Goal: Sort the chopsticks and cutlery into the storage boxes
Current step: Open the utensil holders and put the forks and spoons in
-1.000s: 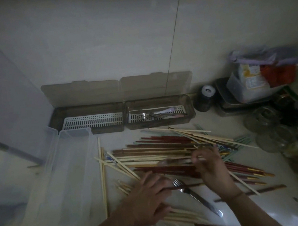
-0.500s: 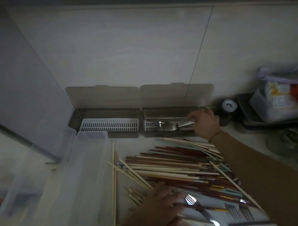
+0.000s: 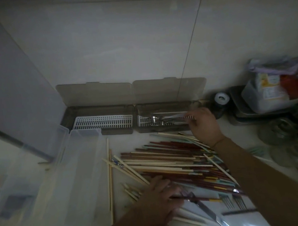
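Note:
Two grey storage boxes stand open against the wall. The left box [image 3: 102,121] shows a bare white slotted tray. The right box [image 3: 164,127] holds several metal forks [image 3: 156,120]. My right hand [image 3: 203,123] reaches to that box's right end and pinches the fork handles there. A pile of wooden, red and teal chopsticks [image 3: 168,162] covers the counter in front. My left hand [image 3: 159,202] lies flat on the pile's near edge. A loose fork [image 3: 207,210] lies beside it, and more fork tines [image 3: 232,200] show further right.
Clear plastic bins [image 3: 74,176] fill the left side of the counter. A dark jar with a white lid [image 3: 221,98], a tray with containers [image 3: 268,98] and glassware [image 3: 279,136] crowd the right. A few chopsticks [image 3: 110,177] lie apart beside the bins.
My right hand left the chopstick pile, carried a fork back to the right box, and now sits at that box's right end. My left hand stayed on the pile.

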Demonstrator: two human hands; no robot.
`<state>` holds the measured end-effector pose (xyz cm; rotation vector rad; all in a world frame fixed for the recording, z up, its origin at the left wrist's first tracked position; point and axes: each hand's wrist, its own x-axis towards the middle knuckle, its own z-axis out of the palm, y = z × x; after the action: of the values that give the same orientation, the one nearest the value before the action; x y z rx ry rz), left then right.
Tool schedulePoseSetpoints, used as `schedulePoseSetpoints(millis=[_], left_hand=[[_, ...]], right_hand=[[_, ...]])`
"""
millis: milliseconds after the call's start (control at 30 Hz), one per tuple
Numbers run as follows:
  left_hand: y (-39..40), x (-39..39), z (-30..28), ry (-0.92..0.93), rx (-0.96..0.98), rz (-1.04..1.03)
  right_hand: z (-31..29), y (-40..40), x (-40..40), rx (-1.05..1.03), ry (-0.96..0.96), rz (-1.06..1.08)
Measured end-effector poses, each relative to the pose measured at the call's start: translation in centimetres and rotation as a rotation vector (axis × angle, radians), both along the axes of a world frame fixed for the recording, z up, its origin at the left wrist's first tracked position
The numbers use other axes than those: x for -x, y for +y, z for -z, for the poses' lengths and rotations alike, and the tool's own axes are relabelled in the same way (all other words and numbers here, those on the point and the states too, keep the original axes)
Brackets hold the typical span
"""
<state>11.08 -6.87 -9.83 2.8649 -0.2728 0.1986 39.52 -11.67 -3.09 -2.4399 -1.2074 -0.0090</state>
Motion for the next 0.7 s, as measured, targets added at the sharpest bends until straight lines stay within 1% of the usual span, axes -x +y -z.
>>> schedulePoseSetpoints(millis=[67, 133, 267, 367, 467, 700], left_hand=[[0.0, -0.1, 0.1, -0.028, 0.011, -0.003], [0.0, -0.2, 0.3, -0.031, 0.020, -0.012], [0.3, 0.2, 0.9, -0.033, -0.001, -0.036], [0.4, 0.3, 1.3, -0.063, -0.012, -0.080], [0.3, 0.2, 1.4, -0.065, -0.004, -0.129], [-0.3, 0.7, 1.5, -0.011, -0.015, -0.244]], right_hand=[[-0.7, -3.2, 2.5, -0.176, -0.054, 0.010], [-0.4, -7.1, 5.8, -0.210, -0.071, -0.006], [1.9, -14.4, 12.4, -0.043, -0.073, -0.040], [3.7, -17.5, 15.4, 0.076, -0.095, 0.013], [4.4, -18.2, 16.9, 0.191, -0.076, 0.083], [4.1, -16.5, 17.6, 0.271, 0.049, 0.163]])
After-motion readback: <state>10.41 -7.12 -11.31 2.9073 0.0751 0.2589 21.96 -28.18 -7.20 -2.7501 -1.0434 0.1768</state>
